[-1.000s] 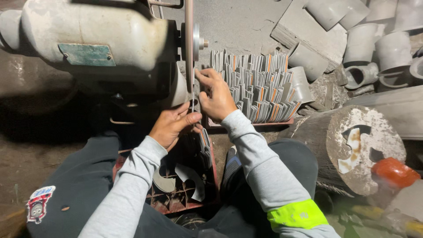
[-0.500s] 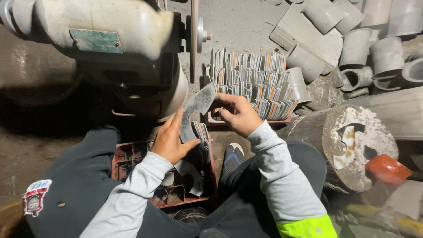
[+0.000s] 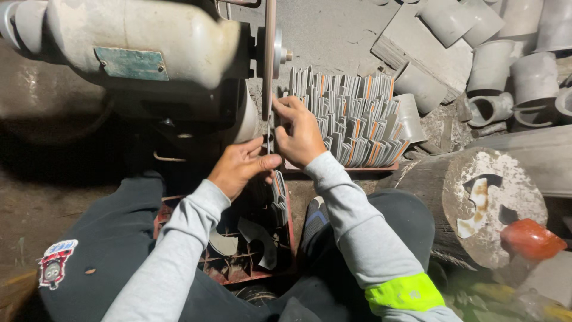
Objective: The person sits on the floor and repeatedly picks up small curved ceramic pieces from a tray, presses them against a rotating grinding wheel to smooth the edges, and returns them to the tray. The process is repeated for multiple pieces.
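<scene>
Left hand: the left hand (image 3: 241, 167) sits at six o'clock of the grinding wheel (image 3: 269, 59), fingers curled, thumb and forefinger pinched on the lower end of a thin metal blade (image 3: 269, 140).
Right hand: the right hand (image 3: 302, 132) is at five o'clock of the wheel, fingers closed on the same blade from the other side and pressing it toward the disc's edge.
Blade: held edge-on between both hands, just under the wheel and touching it or nearly so; seen so thin here that its exact shape is hard to tell.
Wheel and motor: the disc stands upright, seen on edge, with the pale motor housing (image 3: 143, 42) at its nine o'clock.
Finished stack: a tray of upright blades (image 3: 351, 116), grey with orange streaks, stands at three o'clock of the hands.
Crate: a red crate (image 3: 238, 238) between the knees, at six o'clock of the hands, holds dark curved pieces.
Surroundings: grey pipe fittings (image 3: 494, 59) lie at one o'clock, and a log stump (image 3: 476, 203) at four o'clock.
Doing the step well: I judge it needs both grips kept low on the blade, fingertips off the disc, light even pressure, and a steady angle so the edge grinds evenly.
Risk: knuckles are close to the wheel; a slip would bring skin against it.
</scene>
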